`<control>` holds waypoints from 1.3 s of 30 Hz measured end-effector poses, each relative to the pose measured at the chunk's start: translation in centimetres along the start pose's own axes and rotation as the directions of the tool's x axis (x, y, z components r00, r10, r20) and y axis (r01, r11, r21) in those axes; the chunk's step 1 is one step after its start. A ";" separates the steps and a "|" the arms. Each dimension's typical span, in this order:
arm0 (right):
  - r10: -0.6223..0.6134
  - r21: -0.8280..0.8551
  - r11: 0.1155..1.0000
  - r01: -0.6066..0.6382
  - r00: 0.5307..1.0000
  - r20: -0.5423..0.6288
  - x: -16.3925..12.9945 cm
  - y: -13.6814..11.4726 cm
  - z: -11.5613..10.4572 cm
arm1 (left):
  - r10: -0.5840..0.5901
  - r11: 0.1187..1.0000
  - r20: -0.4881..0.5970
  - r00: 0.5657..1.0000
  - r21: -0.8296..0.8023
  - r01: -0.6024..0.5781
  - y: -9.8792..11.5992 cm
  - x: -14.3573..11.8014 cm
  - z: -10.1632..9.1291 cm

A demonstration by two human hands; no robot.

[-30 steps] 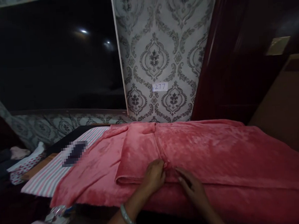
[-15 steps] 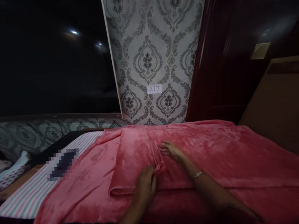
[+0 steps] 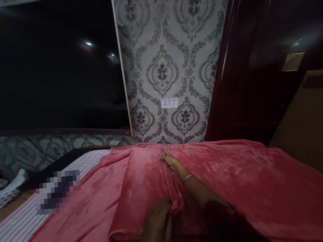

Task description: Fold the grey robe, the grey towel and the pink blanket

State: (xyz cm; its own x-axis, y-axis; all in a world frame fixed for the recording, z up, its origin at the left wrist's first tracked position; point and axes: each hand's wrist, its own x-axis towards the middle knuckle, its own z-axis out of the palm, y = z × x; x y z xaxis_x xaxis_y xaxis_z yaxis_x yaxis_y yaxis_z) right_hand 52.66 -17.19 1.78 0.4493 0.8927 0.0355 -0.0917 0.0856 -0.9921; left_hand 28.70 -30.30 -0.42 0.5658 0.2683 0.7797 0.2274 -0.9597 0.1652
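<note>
A red plush blanket [image 3: 224, 190] is spread out, with a panel on its left side folded over and a loose rounded edge lying along the middle. Close to me, my left hand [image 3: 157, 220] has its fingers curled at the near corner of that edge, closed on the fabric. Farther away, my right hand [image 3: 171, 161] rests at the far part of the same edge, thumb and forefinger apart; its other fingers are partly hidden. A bracelet [image 3: 187, 178] circles my right wrist.
Under the blanket at left shows a striped cloth [image 3: 16, 223], with a pixelated dark item [image 3: 58, 191] on it. Behind stand a large black screen [image 3: 50, 69], a patterned wall with a "277" label [image 3: 169, 102], and a dark red door [image 3: 252, 74]. A brown panel [image 3: 308, 125] leans at right.
My right hand has moved away from me and slightly left along the fold's edge. My left hand stays at the near corner, lower in view as the camera tilts up.
</note>
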 end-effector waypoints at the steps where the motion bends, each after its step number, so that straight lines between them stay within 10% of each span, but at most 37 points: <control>1: -0.029 0.000 1.000 0.029 1.000 -0.011 0.6 0.0 0.2 | 0.020 1.000 0.001 1.000 0.023 -0.020 -0.1 0.0 0.1; 8: -0.236 -0.037 0.972 0.233 0.959 -0.159 2.6 -1.2 -4.3 | 0.065 0.998 -0.041 0.997 0.008 -0.065 2.7 2.4 1.3; 14: -0.164 -0.123 0.983 0.138 0.958 -0.235 -0.8 1.4 -9.5 | 0.109 0.994 0.102 0.989 0.012 -0.111 5.5 1.4 5.1; 33: -0.155 -0.342 0.937 0.078 0.966 -0.205 -3.2 0.3 -9.9 | 0.061 0.997 0.357 0.932 0.024 -0.075 6.4 0.8 6.0; 39: -0.161 -0.434 0.898 0.076 0.974 -0.162 -4.7 -0.4 -9.6 | 0.078 0.985 0.365 0.928 -0.172 -0.015 6.4 1.5 1.4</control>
State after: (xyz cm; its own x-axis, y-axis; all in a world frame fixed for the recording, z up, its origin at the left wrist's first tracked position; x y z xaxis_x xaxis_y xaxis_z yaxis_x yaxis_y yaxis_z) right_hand 59.11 -25.65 0.88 0.5959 0.7838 0.1749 0.3376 -0.0469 -0.9401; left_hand 32.09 -35.96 0.98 0.8320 0.2051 0.5155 0.0796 -0.9637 0.2549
